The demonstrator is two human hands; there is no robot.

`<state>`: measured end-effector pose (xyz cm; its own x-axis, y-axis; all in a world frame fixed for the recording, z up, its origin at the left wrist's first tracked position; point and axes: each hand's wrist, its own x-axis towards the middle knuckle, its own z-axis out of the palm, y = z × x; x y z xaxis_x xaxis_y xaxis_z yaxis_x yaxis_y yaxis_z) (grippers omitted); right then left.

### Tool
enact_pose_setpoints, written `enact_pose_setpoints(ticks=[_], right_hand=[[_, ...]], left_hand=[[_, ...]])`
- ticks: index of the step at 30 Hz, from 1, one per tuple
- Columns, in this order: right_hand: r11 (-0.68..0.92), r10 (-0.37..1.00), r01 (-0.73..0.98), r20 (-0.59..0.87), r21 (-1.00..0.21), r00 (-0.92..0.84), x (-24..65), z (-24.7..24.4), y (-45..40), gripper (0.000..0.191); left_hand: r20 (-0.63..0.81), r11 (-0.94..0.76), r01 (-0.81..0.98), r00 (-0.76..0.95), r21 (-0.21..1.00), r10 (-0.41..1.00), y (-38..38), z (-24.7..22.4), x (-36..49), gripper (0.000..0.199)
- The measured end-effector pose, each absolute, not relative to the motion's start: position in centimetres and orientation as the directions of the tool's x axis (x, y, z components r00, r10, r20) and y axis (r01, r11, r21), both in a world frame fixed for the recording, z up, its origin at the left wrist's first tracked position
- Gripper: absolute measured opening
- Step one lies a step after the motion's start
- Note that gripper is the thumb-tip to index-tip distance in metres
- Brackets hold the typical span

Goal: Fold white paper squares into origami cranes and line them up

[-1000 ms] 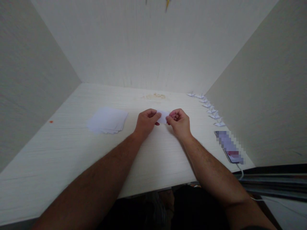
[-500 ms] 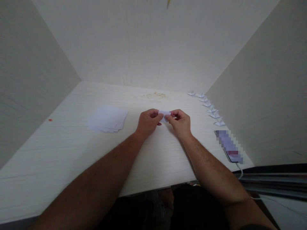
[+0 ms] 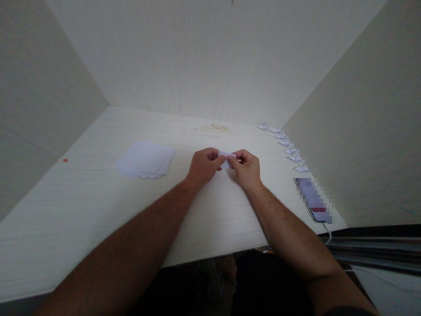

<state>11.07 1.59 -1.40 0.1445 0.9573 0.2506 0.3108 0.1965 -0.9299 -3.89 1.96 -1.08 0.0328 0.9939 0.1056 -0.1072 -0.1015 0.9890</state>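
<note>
A small folded piece of white paper (image 3: 225,163) is held up between both hands over the middle of the table. My left hand (image 3: 204,166) pinches its left side, thumb on the near face. On the right side, my right hand (image 3: 245,167) grips the paper with thumb and fingers. The two thumbs come close together at its middle. The fingertips behind the paper are partly hidden, and its exact folds are too small to make out.
Left of my hands lies a loose stack of white paper sheets (image 3: 148,159). Several folded paper cranes (image 3: 294,156) line the table's right edge. Nearer me is a phone (image 3: 312,199) with a white cable (image 3: 328,233). Walls enclose the white table (image 3: 98,197) on three sides.
My thumbs have drawn slightly closer together on the paper, the right hand shifting a little left. Both hands keep their hold. The view has tilted slightly.
</note>
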Motion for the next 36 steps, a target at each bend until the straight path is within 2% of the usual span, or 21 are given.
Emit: enact_pose_setpoints(ticks=[17,36], right_hand=[[0.198,0.952,0.313,0.258,-0.929,0.165,10.82,-1.21,1.26,0.024],[0.219,0.949,0.314,0.276,-0.924,0.15,10.66,-1.21,1.0,0.026]], left_hand=[[0.086,-0.084,-0.094,0.016,0.992,0.996,1.98,-1.04,-3.84,0.024],[0.043,-0.032,-0.21,0.048,0.977,0.998,2.09,-0.9,-4.07,0.029]])
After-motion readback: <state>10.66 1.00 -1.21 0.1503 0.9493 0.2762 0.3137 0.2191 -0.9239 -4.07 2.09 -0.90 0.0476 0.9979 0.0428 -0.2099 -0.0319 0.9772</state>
